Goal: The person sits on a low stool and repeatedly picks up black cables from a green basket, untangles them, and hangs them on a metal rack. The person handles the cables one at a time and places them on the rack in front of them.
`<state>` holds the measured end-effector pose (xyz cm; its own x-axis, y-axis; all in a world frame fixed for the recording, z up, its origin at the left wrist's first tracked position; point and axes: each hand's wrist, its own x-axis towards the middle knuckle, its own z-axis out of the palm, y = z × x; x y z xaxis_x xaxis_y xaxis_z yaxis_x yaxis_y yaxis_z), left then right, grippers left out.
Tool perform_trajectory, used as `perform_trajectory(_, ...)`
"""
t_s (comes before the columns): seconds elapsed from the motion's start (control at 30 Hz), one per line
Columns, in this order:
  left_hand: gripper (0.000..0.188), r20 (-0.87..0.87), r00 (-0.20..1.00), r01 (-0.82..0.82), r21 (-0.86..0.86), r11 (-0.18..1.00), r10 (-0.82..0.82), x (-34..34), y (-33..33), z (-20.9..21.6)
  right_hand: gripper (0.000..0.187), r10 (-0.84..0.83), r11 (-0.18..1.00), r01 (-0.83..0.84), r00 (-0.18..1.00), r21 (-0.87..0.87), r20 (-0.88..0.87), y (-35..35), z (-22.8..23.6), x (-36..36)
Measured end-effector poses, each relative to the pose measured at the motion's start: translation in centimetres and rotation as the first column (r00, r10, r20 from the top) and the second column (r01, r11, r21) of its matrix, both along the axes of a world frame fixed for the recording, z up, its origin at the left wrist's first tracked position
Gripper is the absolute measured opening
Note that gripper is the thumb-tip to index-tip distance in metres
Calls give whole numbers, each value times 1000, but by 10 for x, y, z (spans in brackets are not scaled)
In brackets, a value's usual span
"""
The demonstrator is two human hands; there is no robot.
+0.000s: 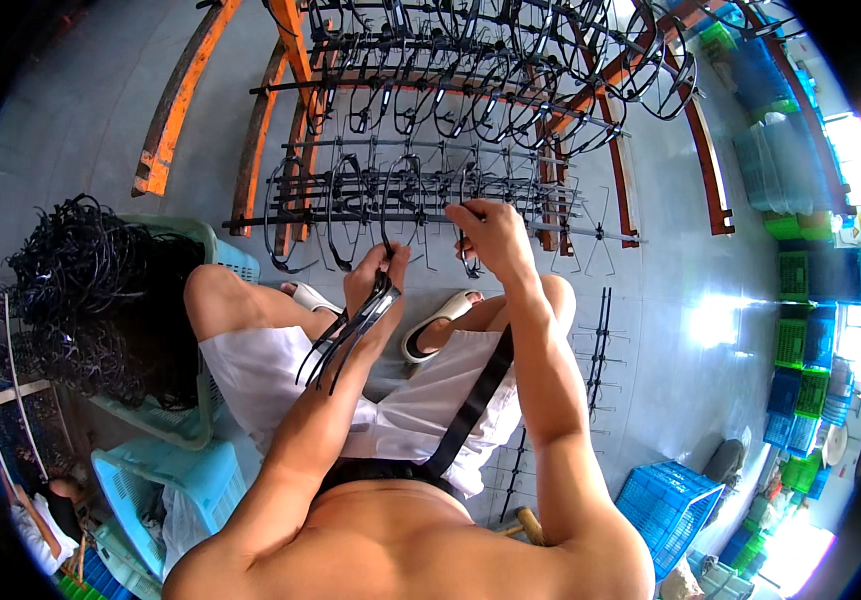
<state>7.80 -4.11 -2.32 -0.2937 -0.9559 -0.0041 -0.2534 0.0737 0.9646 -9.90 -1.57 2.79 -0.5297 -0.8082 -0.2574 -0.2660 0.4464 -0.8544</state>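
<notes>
My left hand [379, 278] is closed around a small bunch of thin black curved strips [359, 328], whose loose ends trail back over the wrist and forearm. At the rack's lowest rods [351, 216], my right hand [496, 240] is raised, with thumb and forefinger pinched on one black curved strip [469, 190]. Several similar strips [331, 245] hang from the rods to the left of that hand. Thin wire prongs stick out from the rods. The fingertips of my left hand are partly hidden by the strips.
Orange metal stands [276, 150] hold upper rods full of black hoops [441, 100]. A green basket [196, 410] heaped with black strips [91, 290] stands left, near a light-blue crate [171, 470]. More prong rods lie right; blue crates [671, 505] stand beyond. Another person [46, 520] sits lower left.
</notes>
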Motion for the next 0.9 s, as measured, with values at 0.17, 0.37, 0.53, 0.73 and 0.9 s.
perform_trajectory(0.17,23,18,999,51,0,999,-51,-1,2,9,34,-52,999,52,999,-15,4,-2,8,0)
perform_trajectory(0.37,28,-136,986,102,70,992,-92,7,10,-9,35,-58,998,46,948,-47,-314,-13,15,-3)
perform_trajectory(0.53,54,-329,941,198,327,924,-86,46,26,25,33,184,897,-313,906,-311,-381,45,24,46)
perform_trajectory(0.73,64,-337,895,337,78,938,-293,66,31,48,47,380,846,-383,921,-370,-85,81,5,90)
perform_trajectory(0.9,52,-217,892,398,-41,916,-398,67,40,59,25,421,813,-396,906,-427,-40,92,-3,94)
